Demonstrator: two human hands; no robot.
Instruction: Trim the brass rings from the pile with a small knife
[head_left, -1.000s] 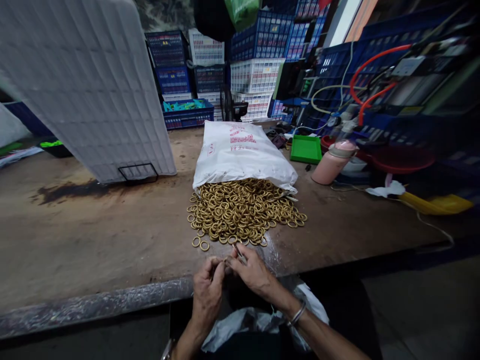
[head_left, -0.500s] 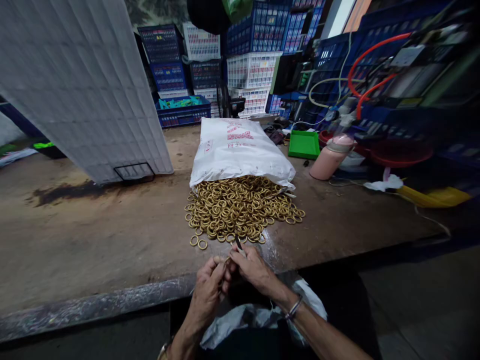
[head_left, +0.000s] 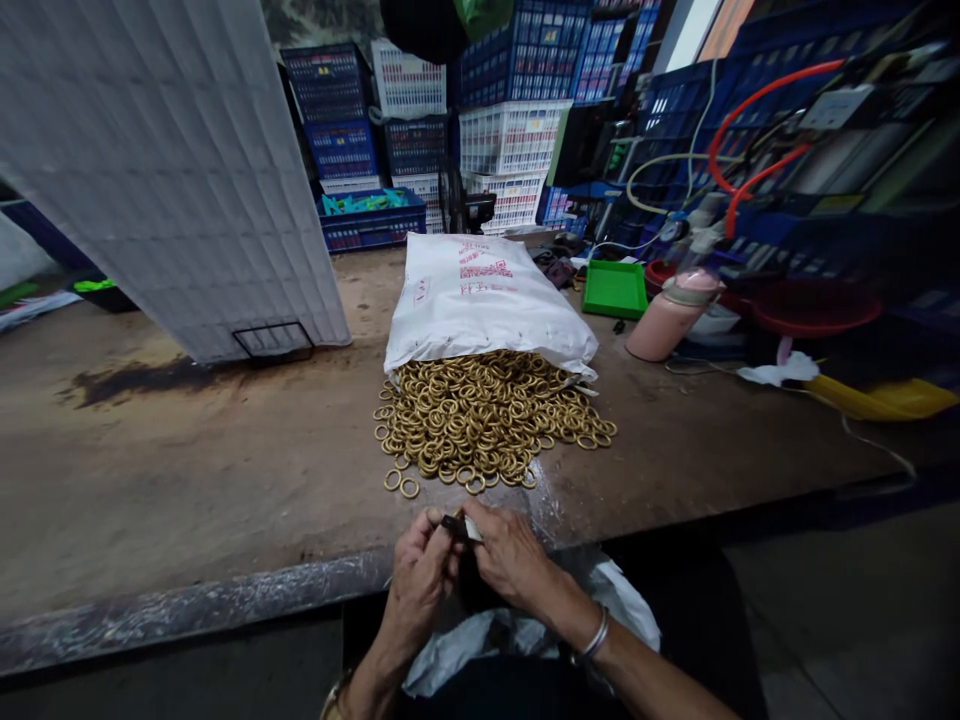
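Observation:
My left hand [head_left: 422, 560] is closed, thumb and fingers pinching a gold-coloured ring [head_left: 458, 513] that is mostly hidden. My right hand [head_left: 514, 558] is wrapped round a small knife-like tool [head_left: 472, 528] with a pale part and a dark narrow end. That dark end lies across the ring at my left fingertips. Both hands are close together over the table's front edge. Just beyond them, a heap of gold-coloured rings [head_left: 480, 420] spills from the mouth of a white woven sack [head_left: 487, 310] with red print. A few rings lie loose at the near left.
The brown table [head_left: 225, 500] ends in a worn front edge. A ribbed grey panel [head_left: 187, 180] stands at left. At right are a green tray [head_left: 615, 288], a pink bottle [head_left: 667, 322] and a red bowl [head_left: 814, 305]. Stacked crates [head_left: 502, 135] fill the back. A pale bag [head_left: 495, 640] lies below my hands.
The knife-like tool has swung from pointing up and away to lying leftward against the ring. My right hand has turned with it; the left stays nearly in place. The view has shifted slightly.

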